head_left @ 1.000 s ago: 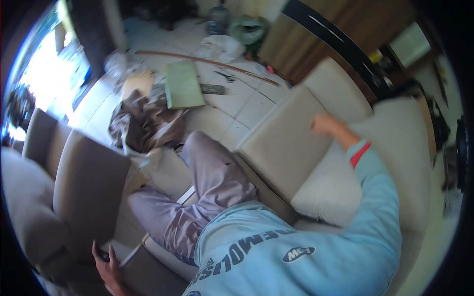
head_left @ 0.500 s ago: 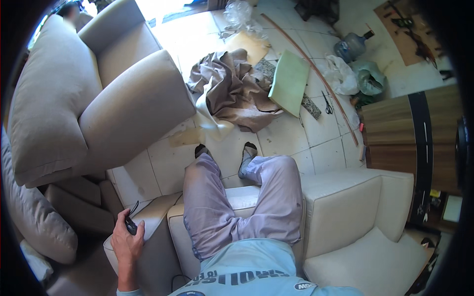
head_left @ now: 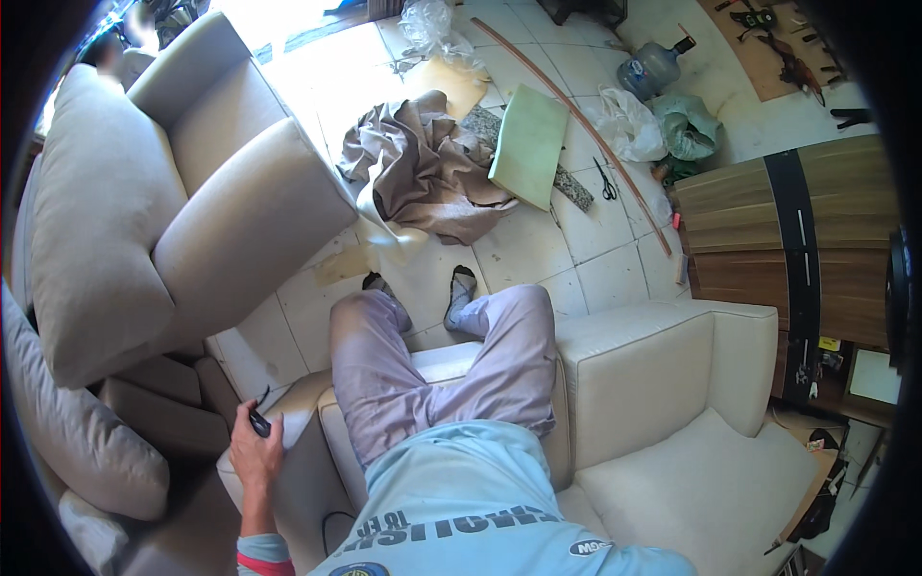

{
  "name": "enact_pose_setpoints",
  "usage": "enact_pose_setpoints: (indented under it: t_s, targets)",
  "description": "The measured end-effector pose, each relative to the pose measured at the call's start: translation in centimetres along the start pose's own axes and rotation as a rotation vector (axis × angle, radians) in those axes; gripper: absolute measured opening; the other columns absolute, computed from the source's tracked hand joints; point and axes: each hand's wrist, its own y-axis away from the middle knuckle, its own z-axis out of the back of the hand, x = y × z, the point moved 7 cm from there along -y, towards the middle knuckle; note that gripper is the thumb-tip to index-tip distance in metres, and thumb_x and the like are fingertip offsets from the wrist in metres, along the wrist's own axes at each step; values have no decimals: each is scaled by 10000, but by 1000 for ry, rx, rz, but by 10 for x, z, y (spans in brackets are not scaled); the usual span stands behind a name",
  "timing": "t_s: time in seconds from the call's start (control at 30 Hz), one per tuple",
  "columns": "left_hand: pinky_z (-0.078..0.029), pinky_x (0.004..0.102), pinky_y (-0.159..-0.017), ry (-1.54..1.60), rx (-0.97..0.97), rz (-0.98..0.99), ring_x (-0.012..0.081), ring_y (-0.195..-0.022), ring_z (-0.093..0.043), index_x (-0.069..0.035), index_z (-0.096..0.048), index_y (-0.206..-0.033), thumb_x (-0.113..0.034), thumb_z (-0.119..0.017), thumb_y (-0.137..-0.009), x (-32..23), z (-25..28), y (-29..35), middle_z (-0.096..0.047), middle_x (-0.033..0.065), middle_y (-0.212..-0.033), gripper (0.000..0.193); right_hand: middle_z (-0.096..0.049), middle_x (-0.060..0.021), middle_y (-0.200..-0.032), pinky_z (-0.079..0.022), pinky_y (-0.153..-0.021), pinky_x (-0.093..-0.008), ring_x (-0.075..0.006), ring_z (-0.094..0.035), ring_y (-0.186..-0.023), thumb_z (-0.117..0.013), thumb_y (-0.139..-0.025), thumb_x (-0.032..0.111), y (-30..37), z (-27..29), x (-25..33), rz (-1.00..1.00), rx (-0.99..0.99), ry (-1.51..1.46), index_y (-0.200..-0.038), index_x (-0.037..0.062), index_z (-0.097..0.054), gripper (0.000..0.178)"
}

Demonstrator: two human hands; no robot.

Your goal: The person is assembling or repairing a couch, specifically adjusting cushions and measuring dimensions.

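My left hand (head_left: 255, 459) is closed round a small black device (head_left: 259, 423) with a thin dark piece sticking up from its top. The hand is above the arm of a pale beige sofa (head_left: 615, 355), on which I sit with my legs apart. My right hand is out of view. Ahead on the left stands another beige sofa (head_left: 254, 202) with a big cushion (head_left: 106, 221) at its side. In front of my socked feet lies a heap of brown-grey fabric (head_left: 423, 173), with a light green foam slab (head_left: 531, 144) beside it.
Scissors (head_left: 605, 180) lie on the tiled floor near a long curved brown strip (head_left: 586, 125). Plastic bags (head_left: 629, 125) and a large water bottle (head_left: 653, 70) stand by the wall. A wooden cabinet (head_left: 740, 240) is at the right. A person (head_left: 110, 58) is at the far left.
The view has tilted and shifted, so the floor things and my legs sit further left and higher. My left hand still grips the black device; its red cuff now shows.
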Motion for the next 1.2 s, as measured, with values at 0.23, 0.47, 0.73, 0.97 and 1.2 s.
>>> enact_pose_setpoints:
  t_s: [0.23, 0.47, 0.73, 0.97, 1.2]
  targets:
    - [-507, 416, -871, 166, -246, -200, 353, -1034, -641, -99, -589, -1236, -368, -731, -792, -9, 10, 5, -671, 172, -1118, 538, -696, -194, -1085, -530, -839, -437, -327, -673, -954, -616, -829, 245, -23, 5, -21, 65, -86, 103, -1090, 36, -709, 347]
    - [-501, 408, -905, 318, -267, -351, 321, -1059, -653, -143, -572, -1291, -533, -705, -771, -19, 26, 5, -682, 148, -1132, 664, -699, -195, -1075, -534, -830, -433, -324, -675, -945, -614, -828, 230, -41, 63, 21, 239, -346, 321, -1092, 29, -706, 345]
    - [-473, 394, -987, 166, -230, -461, 285, -1187, -589, -126, -562, -1323, -591, -727, -728, 3, 0, -9, -622, 151, -1264, 774, -677, -188, -1028, -522, -828, -397, -313, -662, -961, -726, -825, 234, 102, 233, -5, 92, -1757, -25, -1126, 29, -628, 377]
    - [-463, 439, -987, 144, -49, -467, 315, -1208, -568, -76, -588, -1296, -619, -714, -727, -25, -10, -16, -616, 144, -1281, 797, -547, -205, -1353, -435, -1021, -483, -368, -510, -1267, -633, -844, 464, -12, 273, -23, -258, -1200, 140, -1276, 12, -573, 628]
    - [-465, 411, -987, 186, 69, -502, 314, -1197, -576, -36, -598, -1281, -602, -735, -705, -20, -26, -53, -612, 160, -1288, 819, -349, -183, -1490, -294, -1074, -630, -431, -403, -1333, -510, -844, 616, -55, 299, -54, -178, -1167, 319, -1374, 271, -540, 633]
